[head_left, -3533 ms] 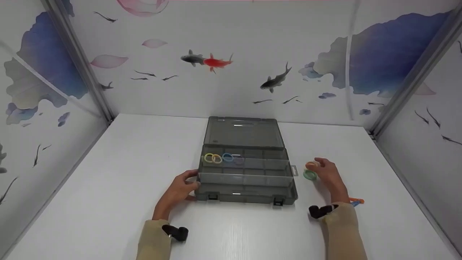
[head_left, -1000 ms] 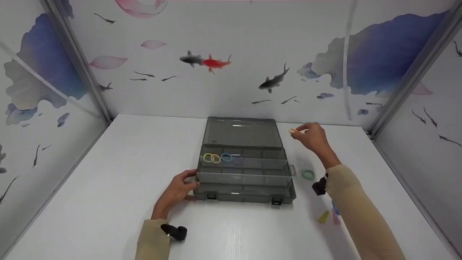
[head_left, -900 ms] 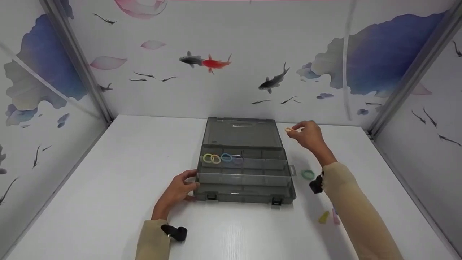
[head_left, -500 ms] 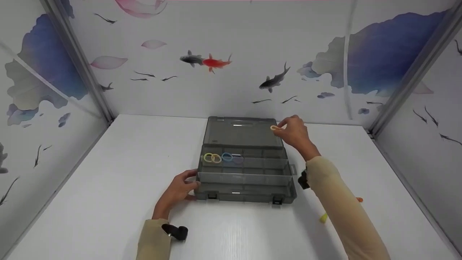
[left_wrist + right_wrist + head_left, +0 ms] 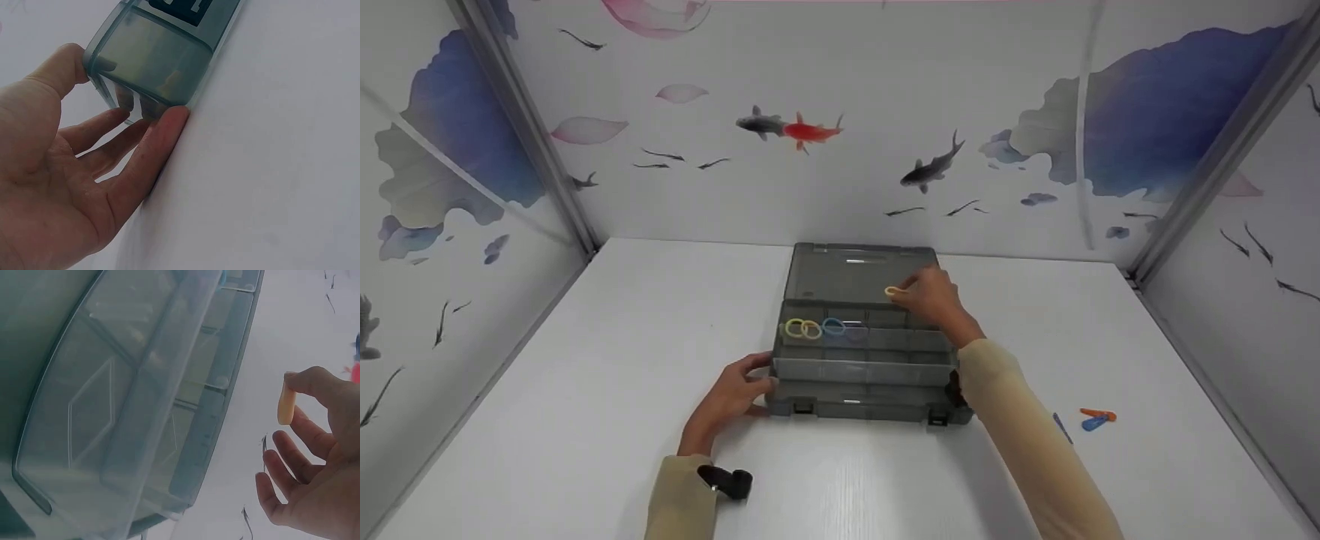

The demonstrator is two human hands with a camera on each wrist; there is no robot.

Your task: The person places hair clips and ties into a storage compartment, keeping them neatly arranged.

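Observation:
An open grey translucent compartment box (image 5: 870, 410) lies in the middle of the white table, lid folded back. My left hand (image 5: 729, 394) holds its left end, with the thumb at the rim and the fingertips against the side wall in the left wrist view. My right hand (image 5: 931, 298) is above the back right of the box. Between thumb and index finger it pinches a light orange hair tie (image 5: 287, 405), squeezed into a narrow loop. Two yellow hair ties (image 5: 802, 328), a blue hair tie (image 5: 834, 326) and a faint purple one (image 5: 856, 331) sit in the back row.
Right of my forearm lie an orange clip (image 5: 1099, 413), a blue clip (image 5: 1095, 424) and a partly covered dark blue one (image 5: 1063, 427). Clear dividers (image 5: 870, 373) stand up inside the box. Printed walls (image 5: 847, 202) enclose the table at the back and sides.
My right hand picked up the orange hair tie from beside the green one, then moved left over the box. My forearm now hides the green hair tie. The left hand stayed in place.

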